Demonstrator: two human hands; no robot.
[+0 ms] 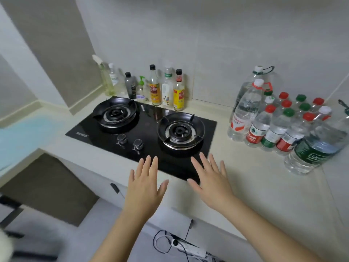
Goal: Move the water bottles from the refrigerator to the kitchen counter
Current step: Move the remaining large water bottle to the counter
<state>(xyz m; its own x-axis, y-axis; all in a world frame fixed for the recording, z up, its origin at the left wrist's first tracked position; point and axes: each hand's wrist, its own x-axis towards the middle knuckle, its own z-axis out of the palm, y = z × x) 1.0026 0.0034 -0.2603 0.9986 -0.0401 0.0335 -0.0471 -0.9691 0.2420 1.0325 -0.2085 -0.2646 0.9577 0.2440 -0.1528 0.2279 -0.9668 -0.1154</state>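
Cream table [264, 186] carries black glass 2-burner gas hob [151, 114]. Clear plastic water bottles [279, 125], red, green, white caps, clustered at table's right. Over hob's front edge hover left hand [145, 188] and right hand [211, 180], each grip wide, empty.

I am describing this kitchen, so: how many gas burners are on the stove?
2. The left burner sits toward the back of the black hob; the right burner sits nearer its front edge. None seems hidden.
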